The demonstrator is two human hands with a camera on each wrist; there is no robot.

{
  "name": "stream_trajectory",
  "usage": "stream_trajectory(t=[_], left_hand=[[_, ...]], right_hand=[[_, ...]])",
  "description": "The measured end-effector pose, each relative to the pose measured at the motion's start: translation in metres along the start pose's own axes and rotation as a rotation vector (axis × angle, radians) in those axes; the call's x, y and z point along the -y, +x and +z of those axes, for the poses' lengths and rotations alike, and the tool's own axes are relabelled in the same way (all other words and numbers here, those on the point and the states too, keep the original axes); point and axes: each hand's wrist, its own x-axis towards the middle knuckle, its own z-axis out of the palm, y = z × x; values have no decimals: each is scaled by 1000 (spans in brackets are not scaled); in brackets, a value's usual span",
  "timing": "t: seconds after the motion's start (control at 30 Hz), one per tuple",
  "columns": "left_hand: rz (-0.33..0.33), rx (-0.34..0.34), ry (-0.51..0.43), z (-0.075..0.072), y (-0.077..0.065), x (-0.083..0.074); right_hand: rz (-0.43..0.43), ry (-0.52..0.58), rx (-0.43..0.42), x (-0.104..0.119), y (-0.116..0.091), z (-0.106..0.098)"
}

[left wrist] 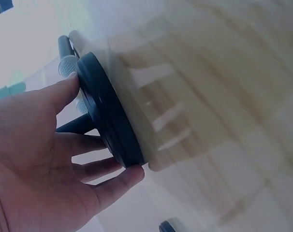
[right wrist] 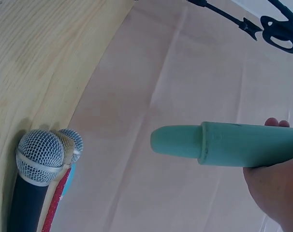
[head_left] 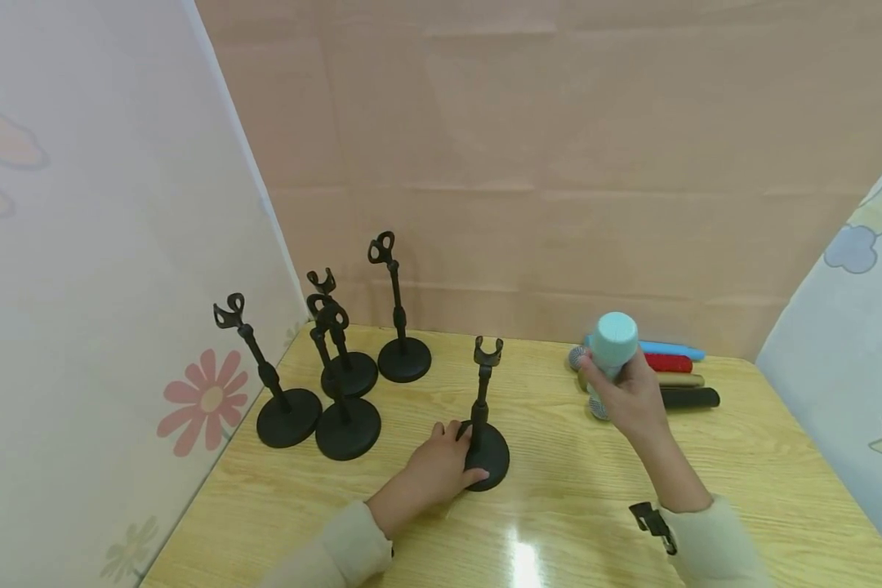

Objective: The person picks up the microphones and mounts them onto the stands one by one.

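My left hand grips the round black base of a microphone stand, which stands upright on the table with its forked clip at the top. In the left wrist view, thumb and fingers hold the rim of the base. Raised above the right side of the table, my right hand holds a mint-green microphone. The right wrist view shows this microphone lengthwise, its narrower end pointing away from the hand; part of the grip is out of frame.
Several more black microphone stands are grouped at the back left. Behind my right hand lie a blue microphone, a red one, a gold one and a black one. Walls border the table at the back and sides.
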Motion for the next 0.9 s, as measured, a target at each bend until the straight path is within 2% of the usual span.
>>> stream_trajectory(t=[0.17, 0.27, 0.53, 0.7, 0.9], left_hand=[[9, 8, 19, 4, 2, -7], [9, 13, 39, 5, 2, -12], [22, 31, 64, 4, 4, -25], [14, 43, 71, 1, 4, -31], [23, 34, 107, 6, 4, -38]], right_hand=[[-62, 63, -16, 4, 1, 8], [-60, 83, -15, 7, 2, 12], [-53, 40, -4, 19, 6, 28], [-57, 66, 33, 25, 10, 38], [-64, 144, 21, 30, 13, 46]])
